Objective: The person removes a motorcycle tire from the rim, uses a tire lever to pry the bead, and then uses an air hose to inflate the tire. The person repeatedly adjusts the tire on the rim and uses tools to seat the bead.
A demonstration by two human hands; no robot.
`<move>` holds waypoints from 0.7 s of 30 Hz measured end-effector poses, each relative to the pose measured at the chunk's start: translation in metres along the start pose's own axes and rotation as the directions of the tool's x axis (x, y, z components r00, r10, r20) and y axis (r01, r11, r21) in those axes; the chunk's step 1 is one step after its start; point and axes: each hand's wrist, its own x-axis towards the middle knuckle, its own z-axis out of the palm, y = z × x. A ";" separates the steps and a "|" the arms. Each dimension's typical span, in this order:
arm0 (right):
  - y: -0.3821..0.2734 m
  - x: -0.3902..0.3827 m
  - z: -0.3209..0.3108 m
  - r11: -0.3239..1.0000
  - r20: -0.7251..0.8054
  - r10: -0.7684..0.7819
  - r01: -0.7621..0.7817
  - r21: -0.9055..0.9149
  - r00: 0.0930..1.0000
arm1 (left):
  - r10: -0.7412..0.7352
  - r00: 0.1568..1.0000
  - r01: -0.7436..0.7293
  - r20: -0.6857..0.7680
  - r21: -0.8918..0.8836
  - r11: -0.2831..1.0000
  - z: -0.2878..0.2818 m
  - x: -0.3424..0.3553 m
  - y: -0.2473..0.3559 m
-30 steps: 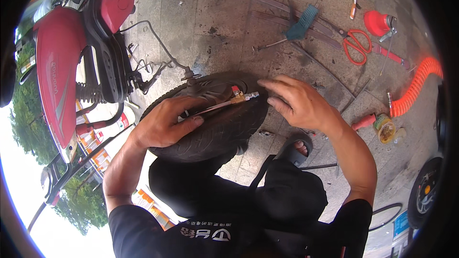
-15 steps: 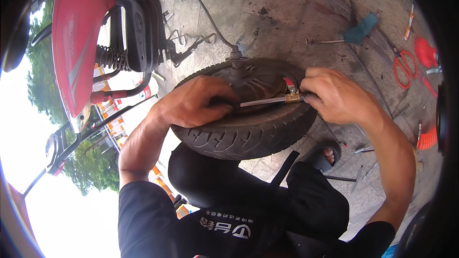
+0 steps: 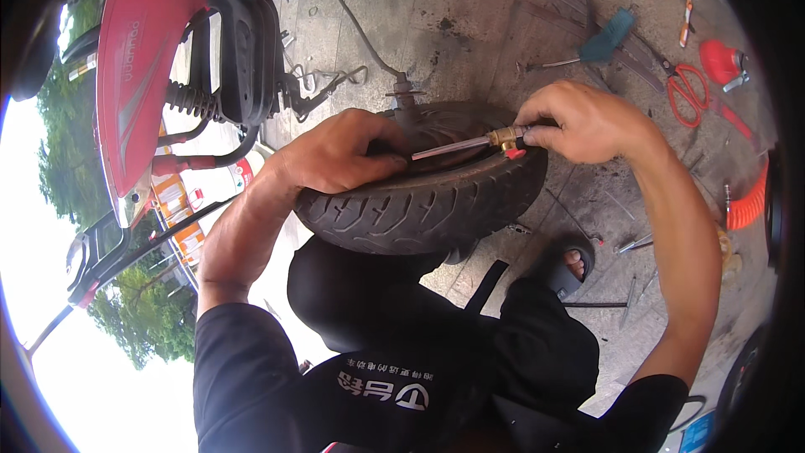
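Note:
A black tyre [image 3: 419, 216] on a wheel with a dark hub [image 3: 449, 127] lies tilted in front of my knees. My left hand [image 3: 340, 151] rests on the tyre's near left side, fingers curled in at the rim; what they pinch is hidden. In my right hand [image 3: 579, 122], pinched between thumb and fingers, is an air blow gun [image 3: 503, 137] with a brass valve, a small red lever and a thin metal tube. The tube lies across the wheel above the tyre's sidewall, its tip close to my left fingertips.
A red scooter [image 3: 138, 75] stands at the left, a cable running from it to the hub. On the paving at the right lie red-handled scissors [image 3: 688, 94], a teal-handled tool [image 3: 608, 36], an orange coiled hose [image 3: 746, 201] and several thin metal tools.
The blow gun has turned in my right hand, its red lever swinging from the far side to the near side. Its tube now slants up toward the right. My left hand stays at the rim.

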 end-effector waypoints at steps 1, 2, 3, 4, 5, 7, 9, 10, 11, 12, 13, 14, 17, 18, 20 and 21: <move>-0.001 0.000 0.001 1.000 -0.018 -0.006 0.006 -0.024 1.000 | -0.039 0.999 0.039 -0.007 -0.038 0.999 0.001 -0.001 0.000; -0.003 0.000 0.001 0.998 -0.046 -0.013 0.010 -0.057 0.999 | -0.014 1.000 0.014 0.004 0.004 1.000 0.001 -0.001 -0.001; -0.007 0.000 0.003 0.996 -0.113 -0.043 0.033 -0.082 0.993 | -0.011 1.000 0.011 0.002 0.024 1.000 0.002 -0.002 -0.001; -0.010 0.000 0.004 0.988 -0.158 -0.107 0.086 -0.132 0.982 | -0.001 1.000 0.001 0.000 0.053 0.999 0.002 -0.002 -0.002; -0.013 0.000 0.006 0.978 -0.224 -0.165 0.131 -0.160 0.961 | -0.003 1.000 0.003 0.000 0.035 0.999 0.002 -0.002 -0.003; -0.019 -0.001 0.007 0.982 -0.262 -0.155 0.120 -0.145 0.953 | -0.047 0.999 0.047 0.005 0.016 0.999 0.002 -0.004 -0.004; -0.020 -0.003 0.006 0.995 -0.257 -0.089 0.075 -0.064 0.962 | -0.024 1.000 0.024 -0.005 0.026 0.999 0.003 -0.004 -0.006; -0.020 -0.004 0.005 0.994 -0.257 -0.107 0.095 -0.058 0.961 | -0.044 0.999 0.044 0.001 0.044 0.998 0.003 -0.004 -0.006; -0.018 -0.006 0.004 0.994 -0.262 -0.102 0.089 -0.061 0.960 | -0.020 1.000 0.020 -0.001 0.023 1.000 0.004 -0.004 -0.007; -0.016 -0.007 0.004 0.992 -0.273 -0.125 0.111 -0.066 0.954 | -0.031 1.000 0.031 0.006 0.027 0.999 0.004 -0.004 -0.008; -0.013 -0.008 0.003 0.991 -0.226 -0.133 0.124 -0.053 0.965 | -0.016 1.000 0.016 0.001 0.006 1.000 0.004 -0.004 -0.008; -0.011 -0.008 0.002 0.996 -0.187 -0.082 0.074 -0.049 0.979 | -0.039 0.999 0.039 0.000 0.029 0.999 0.004 -0.004 -0.008; -0.003 -0.008 0.000 0.997 -0.059 0.042 -0.046 -0.067 0.997 | -0.025 1.000 0.025 0.011 0.011 1.000 0.005 -0.003 -0.008; -0.001 -0.007 -0.001 0.998 -0.056 0.017 -0.020 -0.053 0.998 | -0.043 0.999 0.043 0.013 0.030 0.999 0.005 -0.003 -0.008; 0.000 -0.005 -0.002 0.999 -0.028 0.026 -0.027 -0.047 0.999 | -0.039 0.999 0.039 0.018 0.004 0.999 0.004 -0.003 -0.007; -0.001 -0.005 -0.004 0.999 -0.047 0.006 -0.008 -0.039 0.999 | -0.042 0.999 0.042 0.019 -0.008 0.999 0.004 -0.004 -0.006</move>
